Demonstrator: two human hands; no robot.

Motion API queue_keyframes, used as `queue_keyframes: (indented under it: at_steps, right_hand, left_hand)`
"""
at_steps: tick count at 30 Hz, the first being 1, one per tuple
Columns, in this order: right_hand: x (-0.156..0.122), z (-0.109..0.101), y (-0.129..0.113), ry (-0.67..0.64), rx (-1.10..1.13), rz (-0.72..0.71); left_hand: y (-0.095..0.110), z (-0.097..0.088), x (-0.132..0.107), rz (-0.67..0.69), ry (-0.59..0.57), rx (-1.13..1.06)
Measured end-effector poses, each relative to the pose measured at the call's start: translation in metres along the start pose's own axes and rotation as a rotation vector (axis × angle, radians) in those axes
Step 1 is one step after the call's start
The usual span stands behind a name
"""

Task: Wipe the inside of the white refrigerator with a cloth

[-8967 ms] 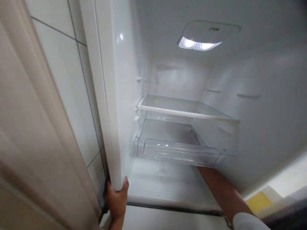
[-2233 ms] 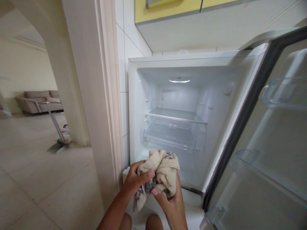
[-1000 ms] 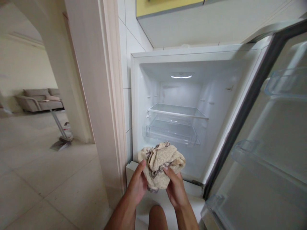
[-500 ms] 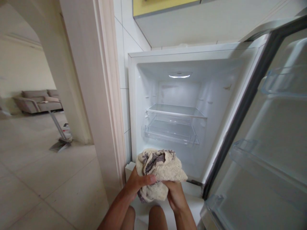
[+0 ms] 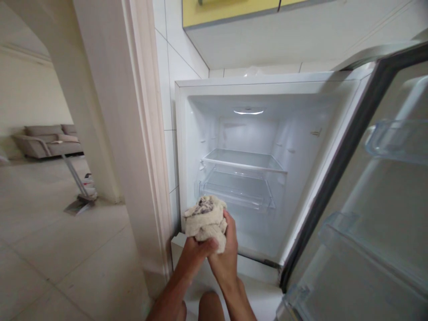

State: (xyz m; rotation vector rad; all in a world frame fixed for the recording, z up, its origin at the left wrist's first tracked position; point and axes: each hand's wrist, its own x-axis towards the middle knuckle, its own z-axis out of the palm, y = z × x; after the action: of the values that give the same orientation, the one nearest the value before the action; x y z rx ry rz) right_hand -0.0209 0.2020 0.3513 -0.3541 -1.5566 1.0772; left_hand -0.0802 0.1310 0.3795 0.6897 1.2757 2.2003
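Observation:
A beige cloth (image 5: 205, 223) with dark patches is bunched into a compact bundle in front of the open fridge (image 5: 301, 178). My left hand (image 5: 197, 252) grips its lower left side, thumb across the front. Wrapped round the right side is my right hand (image 5: 227, 245), its fingers partly hidden by the fabric. The two hands are close together, wrists nearly touching. Behind the cloth are a glass shelf (image 5: 244, 159) and a clear drawer (image 5: 234, 194) inside the fridge.
The fridge door (image 5: 377, 223) with clear door bins (image 5: 397, 140) stands open on the right. A door frame (image 5: 133, 133) rises close on the left. Beyond it are a dustpan (image 5: 79, 204) and a sofa (image 5: 50, 140). Yellow cabinets (image 5: 227, 11) hang above.
The cloth has been gathered into a smaller bundle and moved a little left and up. My right hand has come left from beneath it to its right side. The view has shifted slightly.

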Motion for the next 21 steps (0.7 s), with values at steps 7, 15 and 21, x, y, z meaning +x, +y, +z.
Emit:
queue_keyframes:
  at_steps: [7,15,21]
  right_hand:
    - [0.027,0.005,-0.011,-0.377,0.07,-0.12]
    - [0.039,-0.018,0.049,-0.027,0.059,0.133]
    - [0.02,-0.071,0.14,0.201,-0.141,0.364]
  left_hand:
    - [0.028,0.017,0.055,-0.124,0.073,-0.098]
    - [0.018,0.05,0.184,0.344,0.526,0.259]
    - [0.009,0.076,0.235,0.166,0.096,0.954]
